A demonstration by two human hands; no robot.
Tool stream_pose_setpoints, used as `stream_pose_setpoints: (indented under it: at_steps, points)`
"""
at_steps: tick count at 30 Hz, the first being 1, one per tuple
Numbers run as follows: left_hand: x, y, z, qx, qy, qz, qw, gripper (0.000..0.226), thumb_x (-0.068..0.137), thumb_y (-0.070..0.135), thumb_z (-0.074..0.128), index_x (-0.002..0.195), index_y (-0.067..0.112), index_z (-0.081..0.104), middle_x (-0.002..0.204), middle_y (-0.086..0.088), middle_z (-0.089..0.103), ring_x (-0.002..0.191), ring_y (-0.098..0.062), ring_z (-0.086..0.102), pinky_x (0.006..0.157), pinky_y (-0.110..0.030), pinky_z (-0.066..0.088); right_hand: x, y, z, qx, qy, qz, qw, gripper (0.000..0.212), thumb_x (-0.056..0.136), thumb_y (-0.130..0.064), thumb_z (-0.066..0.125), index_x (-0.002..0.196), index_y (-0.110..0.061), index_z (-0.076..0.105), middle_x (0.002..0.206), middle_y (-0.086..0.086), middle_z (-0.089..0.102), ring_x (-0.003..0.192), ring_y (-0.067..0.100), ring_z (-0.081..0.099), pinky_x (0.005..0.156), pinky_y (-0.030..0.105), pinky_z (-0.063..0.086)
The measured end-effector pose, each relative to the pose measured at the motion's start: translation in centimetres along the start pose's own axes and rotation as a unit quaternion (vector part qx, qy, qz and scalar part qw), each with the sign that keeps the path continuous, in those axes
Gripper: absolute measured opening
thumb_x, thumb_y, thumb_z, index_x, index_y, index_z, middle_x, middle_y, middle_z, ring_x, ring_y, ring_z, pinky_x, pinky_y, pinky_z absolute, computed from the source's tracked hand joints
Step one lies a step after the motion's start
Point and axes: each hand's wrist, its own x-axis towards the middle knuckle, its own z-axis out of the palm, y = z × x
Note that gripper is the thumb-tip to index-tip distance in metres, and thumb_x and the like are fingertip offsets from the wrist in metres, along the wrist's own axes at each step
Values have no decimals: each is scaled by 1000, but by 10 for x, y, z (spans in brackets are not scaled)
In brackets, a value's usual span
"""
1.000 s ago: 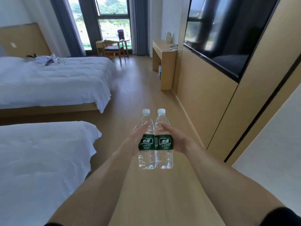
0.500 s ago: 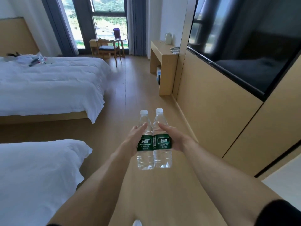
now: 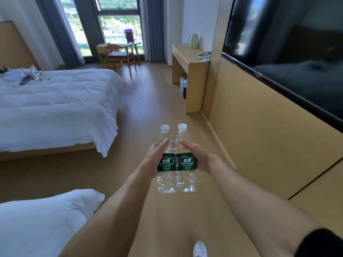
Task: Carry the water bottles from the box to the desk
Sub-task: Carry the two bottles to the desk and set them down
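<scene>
From my remote feed: two water bottles are held upright and pressed side by side above the wooden floor [image 3: 148,108], caps up, green labels facing me. My left hand [image 3: 155,158] wraps the left bottle [image 3: 166,164] from its 9 o'clock side, thumb laid up along the clear shoulder above the label. My right hand [image 3: 199,158] grips the right bottle [image 3: 186,162] from its 3 o'clock side, thumb likewise pointing toward the cap. The curled fingers behind the bottles are hidden from me. The worktop [image 3: 187,54] stands well apart at 1 o'clock from the bottles, against the wall, carrying a white kettle [image 3: 193,40] and a telephone [image 3: 204,55]. A white-covered bed [image 3: 55,104] lies at 10 o'clock, a second bed [image 3: 42,223] at 8 o'clock. A chair [image 3: 118,54] sits by the window at 11 o'clock. A dark screen [image 3: 297,52] hangs at 2 o'clock.
</scene>
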Motion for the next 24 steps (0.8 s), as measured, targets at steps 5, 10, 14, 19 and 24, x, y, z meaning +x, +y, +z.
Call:
stream_pose_setpoints:
  at_steps: [5, 10, 14, 19, 24]
  points:
    - [74, 30, 2, -7, 17, -4, 1000, 55, 91, 37, 73, 131, 8, 47, 124, -29, 64, 103, -46, 67, 95, -66, 51, 76, -37, -21, 3, -16, 13, 1000, 43, 99, -38, 60, 126, -5, 54, 98, 16, 74, 79, 29, 74, 63, 35, 60]
    - [157, 74, 13, -6, 48, 3, 999, 52, 92, 34, 72, 130, 8, 48, 121, -29, 65, 99, -45, 69, 92, -61, 55, 164, -91, -49, -2, -39, 15, 999, 53, 99, -37, 59, 136, 0, 49, 112, 22, 67, 85, 32, 70, 74, 40, 61]
    - [220, 114, 26, -3, 70, 10, 998, 49, 95, 32, 68, 131, 5, 49, 122, -30, 64, 89, -39, 68, 85, -55, 57, 227, -139, -73, 8, -68, 23, 997, 55, 101, -36, 56, 140, 2, 47, 134, 30, 58, 100, 38, 65, 90, 48, 55]
    - [285, 154, 37, -11, 97, 22, 995, 45, 95, 31, 69, 129, 7, 51, 121, -28, 65, 91, -38, 67, 92, -57, 54, 288, -188, -91, 22, -85, 28, 996, 55, 101, -33, 55, 142, 3, 47, 130, 30, 59, 90, 35, 67, 80, 44, 58]
    - [342, 180, 39, -13, 94, 20, 995, 49, 94, 32, 69, 131, 5, 51, 123, -30, 64, 96, -41, 67, 94, -59, 54, 342, -220, -108, 21, -88, 36, 995, 56, 100, -34, 57, 141, 2, 47, 129, 30, 59, 95, 37, 65, 90, 49, 53]
